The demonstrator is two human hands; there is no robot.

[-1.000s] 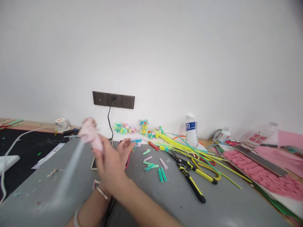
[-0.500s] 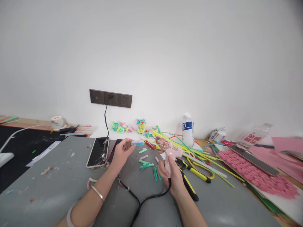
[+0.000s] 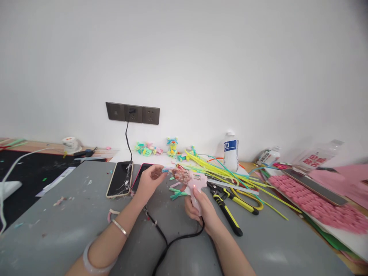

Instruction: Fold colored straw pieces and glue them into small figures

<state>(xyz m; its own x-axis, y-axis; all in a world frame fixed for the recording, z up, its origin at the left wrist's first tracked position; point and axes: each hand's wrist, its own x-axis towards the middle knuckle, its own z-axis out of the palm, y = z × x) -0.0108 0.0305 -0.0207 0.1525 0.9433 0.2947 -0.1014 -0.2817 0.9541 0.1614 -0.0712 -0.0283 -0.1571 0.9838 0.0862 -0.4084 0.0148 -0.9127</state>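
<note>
My right hand [image 3: 199, 209] is wrapped round the handle of a pale pink hot glue gun [image 3: 197, 180], its small light glowing orange and a clear glue stick [image 3: 232, 185] jutting from its back. The gun's glue-crusted nozzle points left. Between the fingertips of my left hand [image 3: 151, 180] is a short blue and pink fuzzy pipe cleaner piece [image 3: 167, 169], right at the nozzle; whether the two touch I cannot tell. Short green pipe cleaner pieces [image 3: 176, 193] lie on the grey mat [image 3: 94, 234] below the gun, partly hidden by it.
Yellow-handled pliers [image 3: 227, 214] and long yellow pipe cleaners [image 3: 212, 166] lie right of the gun. Two phones, one cream-edged [image 3: 120, 179], lie left. Small pipe cleaner figures [image 3: 172, 147] and a bottle [image 3: 230, 152] stand by the wall. The gun's black cord [image 3: 184, 239] crosses the front.
My right hand has brought the glue gun left and turned its nozzle toward the pipe cleaner piece. My left hand still pinches that piece, slightly tilted now.
</note>
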